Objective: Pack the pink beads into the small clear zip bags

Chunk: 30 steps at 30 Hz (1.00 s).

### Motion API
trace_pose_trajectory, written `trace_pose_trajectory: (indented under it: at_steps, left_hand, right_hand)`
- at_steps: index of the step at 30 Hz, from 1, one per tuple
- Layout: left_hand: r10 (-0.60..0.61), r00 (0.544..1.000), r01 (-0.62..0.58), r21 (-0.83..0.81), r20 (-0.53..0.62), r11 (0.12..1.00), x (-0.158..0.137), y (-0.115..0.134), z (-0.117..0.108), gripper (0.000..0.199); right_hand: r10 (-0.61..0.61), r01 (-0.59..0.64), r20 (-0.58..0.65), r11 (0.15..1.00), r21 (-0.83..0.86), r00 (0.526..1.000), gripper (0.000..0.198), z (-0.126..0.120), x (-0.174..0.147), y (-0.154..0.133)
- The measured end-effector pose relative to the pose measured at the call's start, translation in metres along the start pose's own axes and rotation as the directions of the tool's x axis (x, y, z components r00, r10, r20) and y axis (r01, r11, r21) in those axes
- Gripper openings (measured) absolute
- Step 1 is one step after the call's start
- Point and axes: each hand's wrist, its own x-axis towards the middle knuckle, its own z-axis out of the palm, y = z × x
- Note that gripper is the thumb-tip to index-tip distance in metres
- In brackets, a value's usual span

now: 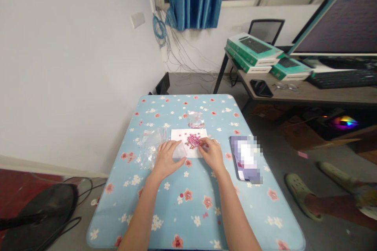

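Note:
My left hand (167, 158) rests at the left side of a white sheet (196, 154), its thumb and fingers apart around a small clear bag (179, 151). At the sheet's right edge, my right hand (212, 153) has its fingertips pinched together beside a cluster of pink beads (193, 140). What those fingertips hold, if anything, is too small to make out. A few gold-coloured pieces (192, 147) show at the lower edge of the cluster. Left of my left hand lies crumpled clear plastic packaging (148, 153). Beyond the sheet sits another clear bag (195, 119) with pink contents.
A phone-like object (236, 159), partly pixelated, lies right on the flowered table (165, 219). A desk (306, 94) at right carries green boxes (255, 47), a phone (261, 88), glasses and a keyboard (344, 78). Someone's feet in green clogs (300, 194) are at right.

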Motion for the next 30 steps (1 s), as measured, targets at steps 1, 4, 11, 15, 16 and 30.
trace_pose_trajectory:
  at_steps: [1,4,11,15,16,30]
  left_hand:
    - [0.0,1.0,0.0,-0.002,0.002,1.0,0.0,0.0,0.001,0.051]
    - [0.001,1.0,-0.001,-0.011,0.018,1.0,-0.001,-0.001,0.003,0.053]
    - [0.027,0.999,-0.026,-0.045,0.04,0.999,-0.002,0.001,0.005,0.059]
    - [0.049,0.997,-0.045,-0.065,0.057,0.997,-0.001,0.003,0.004,0.058]
    - [0.051,0.997,-0.047,-0.068,0.054,0.997,-0.001,0.004,0.004,0.058]
    - [0.04,0.999,-0.039,-0.061,0.016,0.997,-0.002,0.004,0.004,0.058]
  right_hand:
    - [0.005,-0.004,-0.005,1.0,0.022,1.0,0.018,0.0,0.0,0.0]
    - [0.033,-0.03,-0.017,0.985,0.171,0.999,0.017,-0.002,0.001,-0.002]
    - [0.043,-0.06,0.047,0.876,0.479,0.998,0.014,-0.004,0.001,-0.021]
    - [-0.005,-0.063,0.131,0.859,0.509,0.991,0.016,0.001,-0.003,-0.029]
    - [-0.017,-0.061,0.147,0.859,0.508,0.989,0.017,0.002,-0.003,-0.03]
    - [-0.023,0.022,0.033,0.998,0.055,0.999,0.014,-0.005,-0.001,-0.003]
